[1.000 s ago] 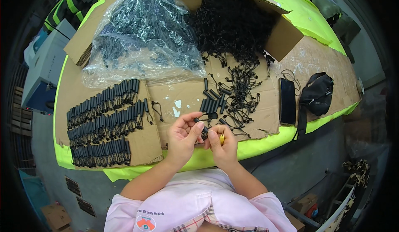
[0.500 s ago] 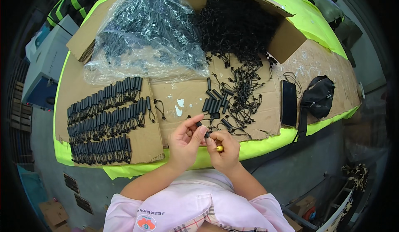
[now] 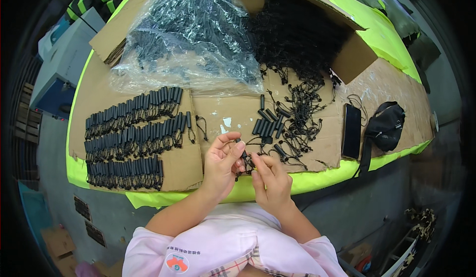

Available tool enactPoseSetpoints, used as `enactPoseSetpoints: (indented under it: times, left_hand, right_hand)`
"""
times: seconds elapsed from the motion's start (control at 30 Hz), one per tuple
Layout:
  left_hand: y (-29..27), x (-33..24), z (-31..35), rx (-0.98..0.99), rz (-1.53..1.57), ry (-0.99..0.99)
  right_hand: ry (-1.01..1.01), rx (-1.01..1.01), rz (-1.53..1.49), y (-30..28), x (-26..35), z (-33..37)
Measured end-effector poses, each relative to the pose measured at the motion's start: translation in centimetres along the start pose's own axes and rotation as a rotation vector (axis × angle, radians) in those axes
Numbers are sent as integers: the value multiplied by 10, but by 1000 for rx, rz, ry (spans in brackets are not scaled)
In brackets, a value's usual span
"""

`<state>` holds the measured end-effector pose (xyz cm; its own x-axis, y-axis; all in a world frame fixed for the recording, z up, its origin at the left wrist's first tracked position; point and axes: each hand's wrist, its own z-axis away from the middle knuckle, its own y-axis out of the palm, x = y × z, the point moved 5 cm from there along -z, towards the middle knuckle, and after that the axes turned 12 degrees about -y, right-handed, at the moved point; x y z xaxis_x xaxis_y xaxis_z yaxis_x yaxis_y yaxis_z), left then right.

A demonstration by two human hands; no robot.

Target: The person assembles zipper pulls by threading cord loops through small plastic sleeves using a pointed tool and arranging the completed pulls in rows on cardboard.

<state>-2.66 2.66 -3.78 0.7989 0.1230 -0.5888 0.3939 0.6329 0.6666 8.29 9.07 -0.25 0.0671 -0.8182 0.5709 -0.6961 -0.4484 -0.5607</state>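
My left hand (image 3: 221,165) is closed on a small black tube (image 3: 243,152), pinched upright between thumb and fingers. Dark knotted cord (image 3: 249,163) hangs at its lower end, against my fingers. My right hand (image 3: 272,182) is closed beside it, thumb and forefinger at the cord. A bit of a slim yellow-ended tool (image 3: 255,168) shows between those fingers; the rest of it is hidden. Just beyond my hands lie several loose black tubes (image 3: 267,126) and a tangle of black cord loops (image 3: 302,113).
Three rows of corded tubes (image 3: 134,140) lie on cardboard at left, a single cord loop (image 3: 202,127) beside them. Behind are a clear plastic bag (image 3: 188,39) and a carton (image 3: 354,59) of black cords. A phone (image 3: 351,130) and black pouch (image 3: 386,127) lie right.
My right fingers have shifted from the tube's lower end to the cord, and the yellow end shows less. The tube stands more upright in my left hand. The whole view has shifted slightly.
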Motion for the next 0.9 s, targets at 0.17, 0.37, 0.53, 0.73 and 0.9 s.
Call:
enactPoseSetpoints:
  times: [0.17, 0.37, 0.53, 0.73, 0.9]
  left_hand:
    - [-1, 0, 2, -49, -26, 74]
    - [-3, -1, 13, -75, -292, 392]
    - [-31, -35, 25, -246, -406, 433]
    - [-79, -90, 68, -576, -1415, 368]
    - [-83, -87, 70, -673, -1834, 665]
  right_hand:
    - [-97, 2, 161, 4, 3, 3]
    - [-73, -10, 189, 17, 8, -3]
    - [68, 234, -97, 21, -2, -11]
    - [147, 61, 272, -1, -75, -66]
    - [177, 29, 449, 4, -128, -96]
